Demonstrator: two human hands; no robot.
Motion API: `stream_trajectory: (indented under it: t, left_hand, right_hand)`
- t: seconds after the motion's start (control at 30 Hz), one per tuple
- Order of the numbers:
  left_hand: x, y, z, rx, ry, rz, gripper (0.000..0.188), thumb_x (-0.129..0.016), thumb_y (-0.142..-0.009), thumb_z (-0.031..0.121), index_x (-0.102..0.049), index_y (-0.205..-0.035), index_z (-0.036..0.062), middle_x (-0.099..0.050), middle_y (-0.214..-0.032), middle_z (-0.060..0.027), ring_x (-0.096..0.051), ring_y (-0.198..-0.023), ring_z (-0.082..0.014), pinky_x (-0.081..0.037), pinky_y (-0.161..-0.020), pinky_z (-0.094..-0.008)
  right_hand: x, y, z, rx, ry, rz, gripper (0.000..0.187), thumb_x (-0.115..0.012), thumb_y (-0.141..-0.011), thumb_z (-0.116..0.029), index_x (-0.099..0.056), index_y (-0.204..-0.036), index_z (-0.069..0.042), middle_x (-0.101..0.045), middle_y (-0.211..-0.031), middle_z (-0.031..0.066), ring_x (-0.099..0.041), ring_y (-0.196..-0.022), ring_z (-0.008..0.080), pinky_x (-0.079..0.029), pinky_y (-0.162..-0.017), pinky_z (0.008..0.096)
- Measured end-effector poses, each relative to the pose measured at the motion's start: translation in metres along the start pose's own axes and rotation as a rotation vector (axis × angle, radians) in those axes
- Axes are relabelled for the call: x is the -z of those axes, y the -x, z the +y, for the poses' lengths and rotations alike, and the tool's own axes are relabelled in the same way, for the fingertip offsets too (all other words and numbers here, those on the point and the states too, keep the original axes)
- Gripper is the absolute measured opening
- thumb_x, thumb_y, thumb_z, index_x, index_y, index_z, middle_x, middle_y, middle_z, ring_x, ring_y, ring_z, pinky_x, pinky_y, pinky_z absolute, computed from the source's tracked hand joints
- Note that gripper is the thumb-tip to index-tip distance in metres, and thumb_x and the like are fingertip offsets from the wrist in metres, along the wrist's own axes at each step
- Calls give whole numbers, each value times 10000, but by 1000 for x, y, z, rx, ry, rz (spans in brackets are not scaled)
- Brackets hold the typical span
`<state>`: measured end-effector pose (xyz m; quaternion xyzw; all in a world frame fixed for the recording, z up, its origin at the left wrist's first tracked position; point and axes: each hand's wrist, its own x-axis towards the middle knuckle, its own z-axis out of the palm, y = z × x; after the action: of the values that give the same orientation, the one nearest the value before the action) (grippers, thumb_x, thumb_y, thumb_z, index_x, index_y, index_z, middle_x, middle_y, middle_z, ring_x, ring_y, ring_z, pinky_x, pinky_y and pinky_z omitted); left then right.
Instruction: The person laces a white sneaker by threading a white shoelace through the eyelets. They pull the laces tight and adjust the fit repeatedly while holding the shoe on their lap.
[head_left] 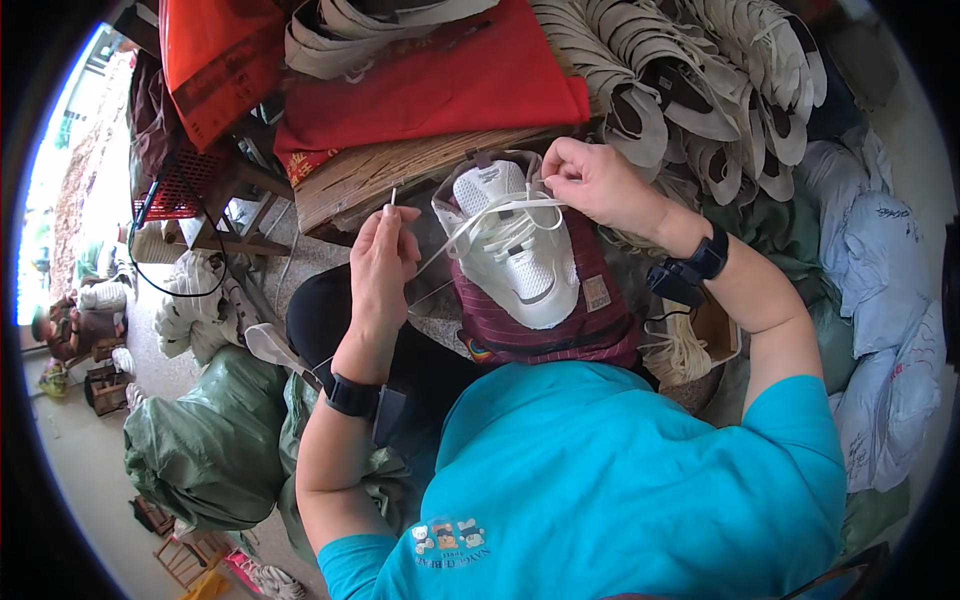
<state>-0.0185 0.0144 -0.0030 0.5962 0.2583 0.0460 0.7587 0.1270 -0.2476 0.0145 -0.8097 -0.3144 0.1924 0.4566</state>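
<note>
A white shoe upper rests on a burgundy striped cloth over my lap, its toe pointing toward me. White shoelace is threaded across its tongue in several crossings. Left of the upper, my left hand pinches one lace end, whose tip stands up above the fingers. The lace stretches from there to the upper. At the upper's far right collar edge, my right hand is closed in a pinch on the lace beside the top eyelets; its fingertips partly hide the grip.
Just beyond the upper is a wooden table with red cloth on it. Stacked shoe uppers hang over its right side. A bundle of laces lies by my right elbow. Green sacks and white sacks flank me.
</note>
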Motion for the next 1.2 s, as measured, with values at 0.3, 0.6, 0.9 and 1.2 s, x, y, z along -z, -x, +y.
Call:
stream_trajectory:
  t: [0.3, 0.6, 0.9, 1.2]
  left_hand:
    - [-8, 7, -7, 9, -156, -63, 297, -564, -1016, 243, -701, -872, 22, -534, -662, 36, -420, -559, -31, -343, -530, -198]
    - [-16, 0, -14, -32, -231, -92, 230, -631, -960, 212, -699, -838, 30, -612, -722, -1, -497, -644, -64, -410, -576, -234]
    - [-30, -3, 12, -1066, -1264, -2, 145, -661, -810, 108, -587, -708, 36, -530, -719, -107, -596, -713, -333, -493, -676, -425]
    - [-19, -19, -4, -475, -1060, -110, 212, -665, -871, 203, -666, -799, 4, -619, -810, -144, -637, -753, -313, -508, -692, -393]
  right_hand:
    - [-16, -3, -25, 149, 473, 64, 255, -555, -888, -138, -565, -1117, -27, -676, -763, 165, -660, -725, 351, -505, -658, 440]
    - [13, -21, -20, 24, 178, -227, 279, -592, -919, -140, -595, -1165, -7, -626, -692, 50, -597, -637, 133, -484, -641, 294]
    - [34, -34, -23, 61, 248, -397, 250, -625, -893, -114, -629, -1130, -35, -626, -721, 37, -612, -647, 111, -495, -619, 287]
    - [36, -49, -41, -121, 257, -539, 171, -672, -894, -142, -652, -1030, -41, -620, -726, 6, -566, -590, 73, -440, -516, 248]
